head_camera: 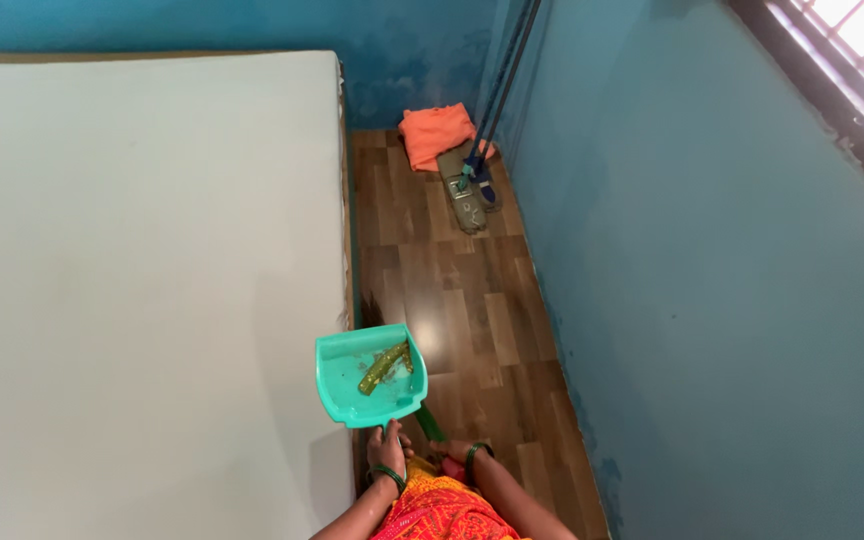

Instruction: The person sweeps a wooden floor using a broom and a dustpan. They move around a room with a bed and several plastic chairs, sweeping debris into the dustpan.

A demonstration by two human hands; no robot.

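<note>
The left hand (pixel 388 447) grips the short handle of one turquoise plastic dustpan (pixel 370 375), fingers wrapped around it, holding the pan level above the floor just beside the bed edge; one crumpled yellow-green wrapper (pixel 384 367) lies in the pan's smooth scoop, with a few small specks about it; the pan has a flat mouth and raised side walls; the right hand (pixel 459 458) sits low beside the left, closed on something reddish that is mostly hidden, with one dark green stick-like handle (pixel 430 424) slanting up just next to it, and whether the fingers hold that handle cannot be told; each wrist bears one dark green bangle (pixel 388 474); a patterned orange and yellow garment (pixel 442 512) shows at the bottom edge.

One large pale mattress with a smooth matte top (pixel 142 280) fills the left; a strip of glossy brown wood-plank flooring (pixel 472 300) runs between it and the teal painted wall (pixel 712 300); at the far end lies one folded orange cloth (pixel 435 135), touching one flat grey-brown mop head (pixel 467 198) whose two dark poles (pixel 508 70) lean up against the wall; one barred window (pixel 857 50) shows bright at the upper right.
</note>
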